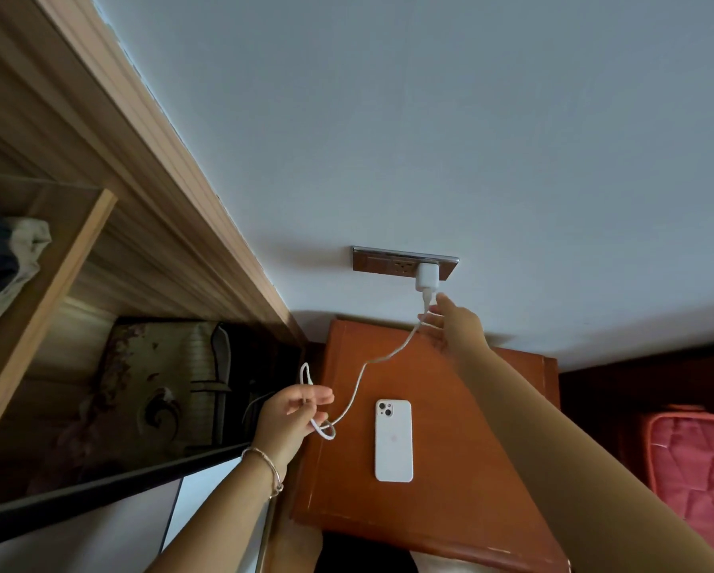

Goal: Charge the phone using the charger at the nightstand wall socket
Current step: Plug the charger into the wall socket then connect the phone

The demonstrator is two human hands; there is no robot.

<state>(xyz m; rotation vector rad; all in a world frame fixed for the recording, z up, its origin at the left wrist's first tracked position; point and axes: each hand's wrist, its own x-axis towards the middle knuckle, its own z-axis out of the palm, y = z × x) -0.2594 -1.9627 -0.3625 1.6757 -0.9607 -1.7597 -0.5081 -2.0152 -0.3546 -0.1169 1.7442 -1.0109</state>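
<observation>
A white phone point(394, 440) lies face down on the brown wooden nightstand point(463, 469). A white charger block point(425, 275) sits plugged into the metal wall socket plate point(382, 264) above the nightstand. Its white cable point(372, 361) hangs down and curves left. My left hand point(291, 419) holds the free end of the cable in a loop, left of the phone. My right hand point(454, 326) is just below the charger with fingers apart, fingertips near the cable plug; whether it touches is unclear.
An open wardrobe point(99, 324) with folded cloth and a patterned bag stands to the left. A red quilted bed point(694, 461) lies to the right of the nightstand. The grey wall fills the upper view.
</observation>
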